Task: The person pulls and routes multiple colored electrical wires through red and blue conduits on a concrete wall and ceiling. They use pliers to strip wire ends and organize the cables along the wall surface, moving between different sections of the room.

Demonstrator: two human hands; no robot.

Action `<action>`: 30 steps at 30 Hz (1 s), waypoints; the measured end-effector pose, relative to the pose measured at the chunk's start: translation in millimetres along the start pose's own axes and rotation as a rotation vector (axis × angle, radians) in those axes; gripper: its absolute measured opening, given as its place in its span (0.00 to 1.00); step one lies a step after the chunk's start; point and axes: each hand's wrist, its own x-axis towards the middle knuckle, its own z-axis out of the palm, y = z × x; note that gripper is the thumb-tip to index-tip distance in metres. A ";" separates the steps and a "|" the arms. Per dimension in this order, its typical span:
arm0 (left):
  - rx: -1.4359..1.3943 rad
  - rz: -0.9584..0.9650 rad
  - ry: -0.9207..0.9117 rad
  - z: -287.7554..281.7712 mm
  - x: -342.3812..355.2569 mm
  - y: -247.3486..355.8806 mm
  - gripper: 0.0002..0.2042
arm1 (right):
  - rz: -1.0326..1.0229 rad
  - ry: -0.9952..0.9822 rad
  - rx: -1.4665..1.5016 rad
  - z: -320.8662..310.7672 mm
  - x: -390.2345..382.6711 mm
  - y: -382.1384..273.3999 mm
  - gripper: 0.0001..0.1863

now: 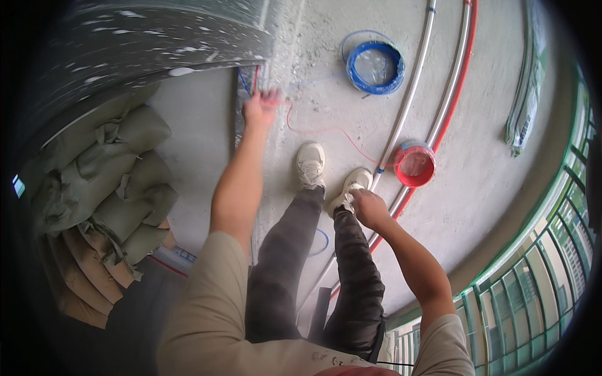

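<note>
My left hand [262, 104], blurred, is at a thin red wire [320, 130] beside a vertical strip with red and blue wires at a wall edge; whether it grips the wire is unclear. The red wire runs to a red coil [414, 178] at the right. My right hand [371, 207] is curled in front of my right white shoe [357, 177]; what it holds, if anything, is hidden. A blue wire coil [391, 83] lies on the floor above my feet.
Olive sacks [135, 131] and cardboard [88, 294] are piled at left. Silver and red pipes [407, 100] cross the floor at right. Long wrapped lengths [522, 100] lie near the curved right edge, beside a green railing [533, 257]. A dark speckled surface [144, 37] fills the upper left.
</note>
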 end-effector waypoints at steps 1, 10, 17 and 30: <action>0.022 0.026 0.058 -5.1 -23.7 4.7 0.09 | 0.009 0.006 -0.002 -4.2 -7.4 -3.0 0.19; 0.520 0.186 0.633 17.9 -209.6 63.3 0.08 | -0.247 0.307 0.036 -97.0 -28.9 -135.0 0.19; 0.150 0.229 0.439 137.9 -391.1 38.4 0.10 | -0.258 0.248 0.312 -111.1 -18.0 -260.4 0.25; 0.986 0.172 -0.007 131.1 -602.0 -19.6 0.10 | -0.279 0.204 0.937 -91.1 -74.5 -507.4 0.17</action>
